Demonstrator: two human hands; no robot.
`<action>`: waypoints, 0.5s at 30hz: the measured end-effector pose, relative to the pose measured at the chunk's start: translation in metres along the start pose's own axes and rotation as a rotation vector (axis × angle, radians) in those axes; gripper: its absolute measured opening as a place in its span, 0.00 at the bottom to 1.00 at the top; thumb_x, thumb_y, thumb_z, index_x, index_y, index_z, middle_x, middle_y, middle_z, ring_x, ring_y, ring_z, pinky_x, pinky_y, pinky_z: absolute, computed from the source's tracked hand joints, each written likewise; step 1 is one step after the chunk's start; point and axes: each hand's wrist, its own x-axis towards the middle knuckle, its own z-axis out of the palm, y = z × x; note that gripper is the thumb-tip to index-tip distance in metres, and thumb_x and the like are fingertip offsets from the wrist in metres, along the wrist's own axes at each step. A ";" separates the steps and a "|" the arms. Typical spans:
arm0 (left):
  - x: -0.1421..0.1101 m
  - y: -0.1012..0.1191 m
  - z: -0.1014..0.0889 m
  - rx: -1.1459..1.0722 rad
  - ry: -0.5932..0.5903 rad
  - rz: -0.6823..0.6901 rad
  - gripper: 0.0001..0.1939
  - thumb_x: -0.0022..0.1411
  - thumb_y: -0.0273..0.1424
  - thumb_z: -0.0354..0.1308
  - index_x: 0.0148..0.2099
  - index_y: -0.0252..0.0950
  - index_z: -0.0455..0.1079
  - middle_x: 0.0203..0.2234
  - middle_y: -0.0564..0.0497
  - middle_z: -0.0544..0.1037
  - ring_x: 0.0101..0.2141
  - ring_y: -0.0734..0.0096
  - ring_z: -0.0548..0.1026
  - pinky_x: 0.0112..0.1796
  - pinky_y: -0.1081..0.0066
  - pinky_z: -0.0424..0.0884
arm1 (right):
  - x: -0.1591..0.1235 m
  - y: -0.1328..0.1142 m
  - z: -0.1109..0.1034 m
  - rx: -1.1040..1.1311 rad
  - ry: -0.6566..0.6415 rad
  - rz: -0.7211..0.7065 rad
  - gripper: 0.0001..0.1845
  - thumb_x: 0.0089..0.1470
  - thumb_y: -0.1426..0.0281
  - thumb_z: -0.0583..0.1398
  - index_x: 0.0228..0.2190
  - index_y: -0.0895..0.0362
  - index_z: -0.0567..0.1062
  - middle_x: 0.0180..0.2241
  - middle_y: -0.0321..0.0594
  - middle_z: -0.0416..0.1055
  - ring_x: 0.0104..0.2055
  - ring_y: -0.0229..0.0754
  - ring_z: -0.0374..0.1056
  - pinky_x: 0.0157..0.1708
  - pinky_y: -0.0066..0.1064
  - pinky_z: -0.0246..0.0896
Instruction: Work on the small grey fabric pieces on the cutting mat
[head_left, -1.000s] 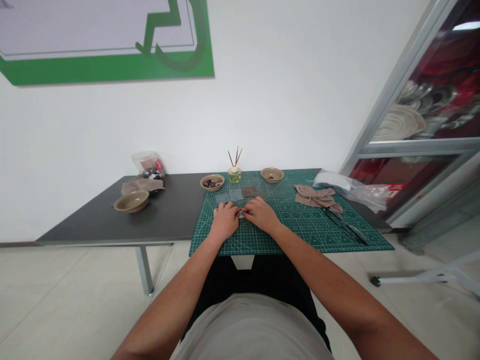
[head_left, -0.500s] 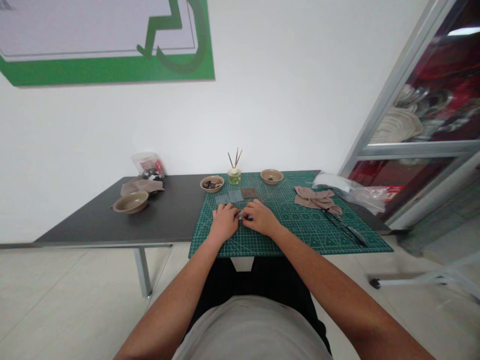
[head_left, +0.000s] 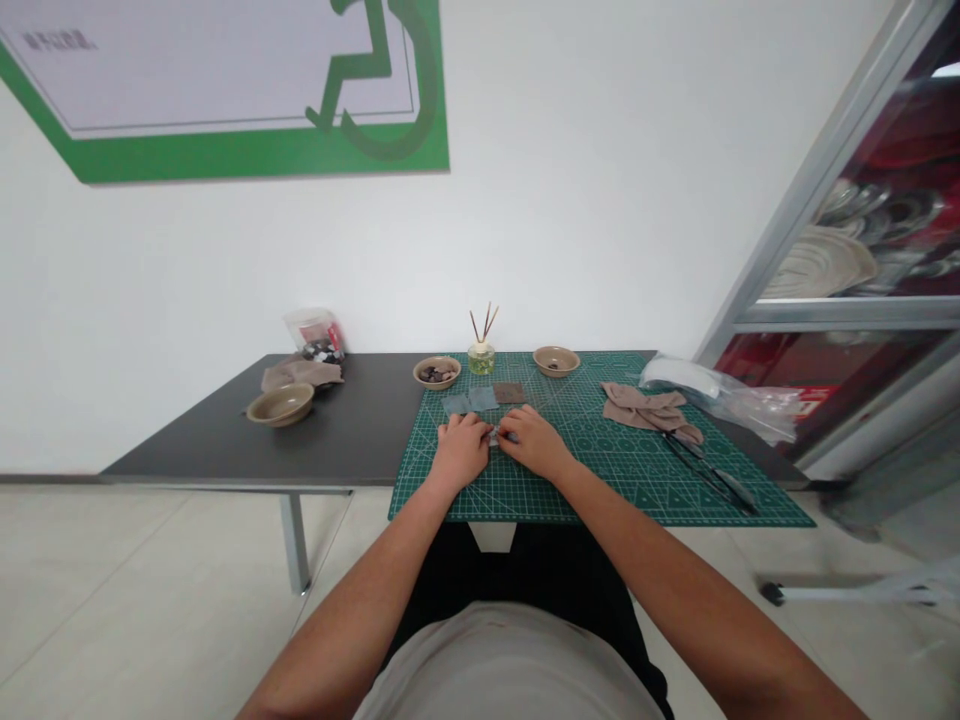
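Observation:
Over the green cutting mat (head_left: 600,485), my left hand (head_left: 462,448) and my right hand (head_left: 535,441) face each other. Their fingertips close on a small pale grey piece (head_left: 493,437) between them, mostly covered by the fingers; its kind is not clear. Just beyond the fingers lie two flat blue-grey squares (head_left: 483,398) and a brown square (head_left: 510,392). Behind those, a tan bowl (head_left: 438,374) holds several dark and brownish pieces. Another tan bowl (head_left: 556,361), farther right, has something small and dark in it.
A reed diffuser (head_left: 481,358) stands by the wall. At right lie a crumpled brown cloth (head_left: 645,405), a dark long-handled tool (head_left: 709,470) and a clear plastic bag (head_left: 720,395). On the table's left are a tan bowl (head_left: 281,405), another cloth (head_left: 300,373) and a clear container (head_left: 315,333).
The camera view has shifted, so the scene sits slightly farther right. Both hands stay together around the small pale piece, with only slight finger movement.

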 end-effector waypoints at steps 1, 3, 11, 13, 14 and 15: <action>0.000 0.000 0.000 0.004 0.000 0.002 0.17 0.67 0.31 0.46 0.51 0.43 0.72 0.48 0.46 0.73 0.48 0.58 0.64 0.45 0.59 0.62 | 0.000 0.000 0.000 0.013 -0.013 -0.031 0.06 0.54 0.73 0.61 0.26 0.55 0.70 0.31 0.37 0.68 0.38 0.43 0.59 0.43 0.34 0.55; 0.000 -0.002 0.001 0.010 0.004 0.008 0.16 0.67 0.31 0.46 0.51 0.42 0.72 0.47 0.46 0.73 0.48 0.59 0.64 0.45 0.59 0.62 | -0.001 -0.001 -0.001 0.033 -0.027 -0.061 0.06 0.53 0.74 0.62 0.26 0.55 0.70 0.31 0.37 0.68 0.37 0.42 0.59 0.43 0.34 0.55; 0.001 -0.003 0.004 -0.012 0.041 0.028 0.16 0.67 0.33 0.46 0.49 0.42 0.74 0.46 0.46 0.74 0.47 0.58 0.64 0.44 0.59 0.62 | 0.000 -0.001 -0.002 0.042 -0.025 -0.058 0.06 0.53 0.74 0.62 0.26 0.55 0.70 0.32 0.37 0.69 0.37 0.42 0.60 0.44 0.34 0.55; 0.001 -0.002 0.003 -0.015 0.028 0.020 0.16 0.67 0.32 0.46 0.49 0.42 0.74 0.46 0.46 0.73 0.47 0.58 0.64 0.45 0.58 0.62 | -0.001 0.000 -0.002 0.049 -0.017 -0.044 0.07 0.51 0.74 0.63 0.25 0.55 0.70 0.31 0.36 0.68 0.37 0.42 0.60 0.43 0.34 0.55; 0.001 -0.002 0.002 -0.018 0.024 0.019 0.16 0.67 0.32 0.46 0.49 0.42 0.74 0.46 0.46 0.73 0.47 0.58 0.64 0.45 0.58 0.61 | -0.001 0.000 -0.002 0.037 -0.003 -0.019 0.08 0.50 0.74 0.64 0.24 0.55 0.69 0.30 0.37 0.68 0.37 0.42 0.59 0.42 0.34 0.55; 0.001 -0.002 0.002 -0.021 0.020 0.019 0.17 0.66 0.32 0.46 0.50 0.42 0.74 0.46 0.46 0.73 0.47 0.57 0.64 0.45 0.58 0.62 | -0.001 0.000 -0.001 0.022 0.010 0.002 0.08 0.50 0.73 0.64 0.24 0.55 0.69 0.30 0.37 0.67 0.37 0.43 0.59 0.42 0.34 0.55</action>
